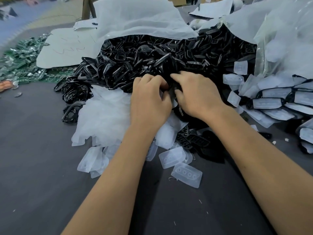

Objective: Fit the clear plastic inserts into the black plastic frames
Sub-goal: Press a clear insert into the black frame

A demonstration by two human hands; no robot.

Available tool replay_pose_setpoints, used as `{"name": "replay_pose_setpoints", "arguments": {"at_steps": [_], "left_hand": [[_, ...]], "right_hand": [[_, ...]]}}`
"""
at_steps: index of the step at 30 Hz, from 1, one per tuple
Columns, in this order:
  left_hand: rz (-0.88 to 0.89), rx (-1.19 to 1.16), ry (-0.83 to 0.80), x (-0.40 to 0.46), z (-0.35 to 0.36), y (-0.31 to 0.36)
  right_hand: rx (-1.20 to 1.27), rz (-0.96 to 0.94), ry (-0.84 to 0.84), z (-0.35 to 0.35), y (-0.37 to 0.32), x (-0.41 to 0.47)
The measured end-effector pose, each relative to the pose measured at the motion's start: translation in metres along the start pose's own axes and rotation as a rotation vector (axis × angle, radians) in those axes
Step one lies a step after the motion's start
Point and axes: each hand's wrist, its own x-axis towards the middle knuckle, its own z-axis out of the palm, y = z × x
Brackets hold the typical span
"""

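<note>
Black frames (pixel 152 60): glossy hard plastic, heaped at 12 o'clock. Clear inserts (pixel 186 174): frosted translucent plastic, smooth, loose at 6 o'clock. Table (pixel 33 167): matt dark grey, cloth-like surface. Bags (pixel 135 19): thin milky plastic film, crinkled, at 12 o'clock. Assembled pieces (pixel 277 102): frosted plastic in glossy black rims, 3 o'clock. Green pile (pixel 20 55): shiny, 10 o'clock.

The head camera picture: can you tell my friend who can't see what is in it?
Two bare hands, the left hand and right hand, meet with curled fingers over a black frame at the edge of a big pile of black frames. Clear inserts lie loose on the dark table, and finished pieces are stacked at the right.
</note>
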Motion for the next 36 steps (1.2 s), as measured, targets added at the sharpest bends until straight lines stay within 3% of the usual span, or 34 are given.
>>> {"name": "replay_pose_setpoints", "arguments": {"at_steps": [3, 5, 8, 13, 18, 22, 26, 28, 30, 32, 34, 36], "left_hand": [[-0.054, -0.147, 0.126, 0.002, -0.004, 0.002], [-0.105, -0.271, 0.194, 0.004, -0.006, 0.005], [-0.206, -0.424, 0.186, 0.006, -0.008, 0.006], [-0.215, -0.521, 0.081, 0.008, -0.009, 0.006], [-0.232, -0.630, 0.115, 0.009, -0.012, 0.002], [-0.281, -0.705, 0.149, 0.008, -0.015, -0.003], [-0.246, -0.627, 0.030, 0.009, -0.011, 0.001], [-0.252, -0.582, 0.063, 0.010, -0.008, 0.001], [-0.303, -0.590, 0.128, 0.011, -0.007, -0.002], [-0.340, -0.591, 0.161, 0.011, -0.007, -0.003], [-0.339, -0.578, 0.166, 0.011, -0.007, -0.003], [-0.334, -0.614, 0.165, 0.010, -0.008, -0.002]], "right_hand": [[0.412, 0.128, 0.194, -0.009, 0.006, 0.001], [0.539, 0.160, 0.291, -0.013, 0.011, 0.002], [0.649, 0.145, 0.285, -0.015, 0.016, -0.001], [1.020, 0.065, 0.218, -0.020, 0.019, -0.002], [0.929, 0.046, 0.122, -0.018, 0.026, 0.000], [0.939, 0.121, 0.149, -0.015, 0.030, 0.002], [1.077, 0.159, 0.168, -0.016, 0.028, 0.002], [1.036, 0.149, 0.183, -0.021, 0.029, 0.003], [0.698, 0.033, 0.071, -0.030, 0.035, 0.006], [0.439, -0.051, -0.234, -0.041, 0.037, 0.008], [0.316, -0.041, -0.516, -0.046, 0.034, 0.006], [0.256, -0.026, -0.588, -0.045, 0.028, 0.005]]}}
